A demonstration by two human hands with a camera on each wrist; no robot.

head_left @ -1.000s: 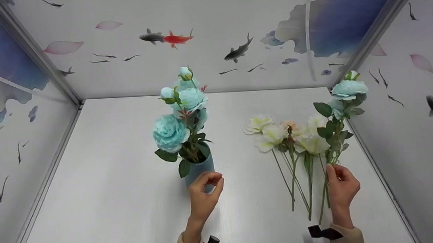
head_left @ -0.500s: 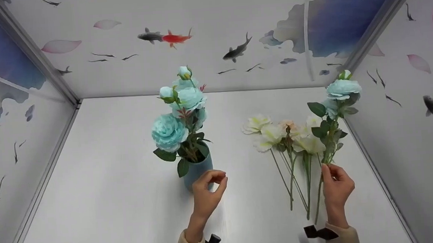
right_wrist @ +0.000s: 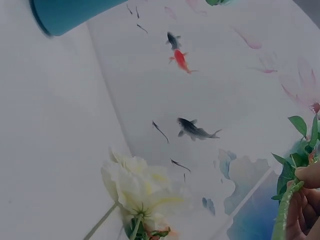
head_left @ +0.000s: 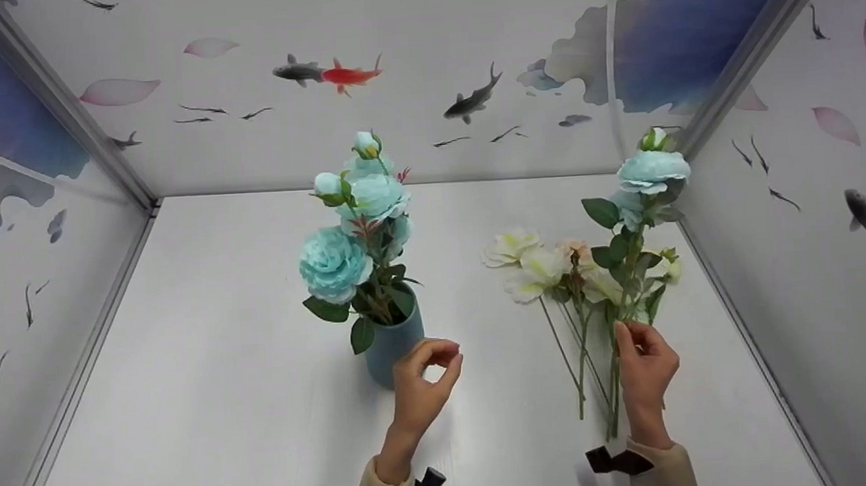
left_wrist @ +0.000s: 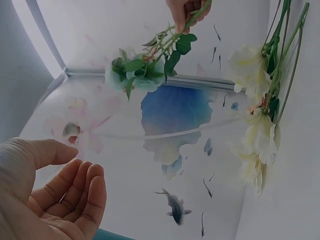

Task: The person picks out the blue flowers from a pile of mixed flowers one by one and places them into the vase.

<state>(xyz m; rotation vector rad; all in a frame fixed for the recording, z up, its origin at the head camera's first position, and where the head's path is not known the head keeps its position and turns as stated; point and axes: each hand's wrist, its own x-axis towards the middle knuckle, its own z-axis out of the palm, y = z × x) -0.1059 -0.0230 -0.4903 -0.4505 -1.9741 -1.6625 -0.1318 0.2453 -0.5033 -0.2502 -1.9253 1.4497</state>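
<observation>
My right hand [head_left: 647,369] pinches the green stem of a light blue artificial rose [head_left: 653,173] between thumb and fingers. The rose stands upright with its leaves and a bud, above the cream flowers in the head view. In the right wrist view the stem [right_wrist: 282,215] runs down from the pinch. My left hand [head_left: 420,383] holds nothing; its fingers bend loosely, with a small gap to the thumb in the left wrist view. Just beyond it stands a blue vase [head_left: 392,351], holding several light blue roses [head_left: 335,264] and buds.
Cream flowers [head_left: 540,270] with long bare stems lie on the white table [head_left: 207,362], partly behind the held rose and right hand. A peach-coloured bloom [head_left: 575,249] is among them. Panels printed with fish and petals enclose the table at the back and both sides.
My right hand has carried the blue rose to the left, over the lying cream flowers. The left hand has shifted slightly right, away from the vase.
</observation>
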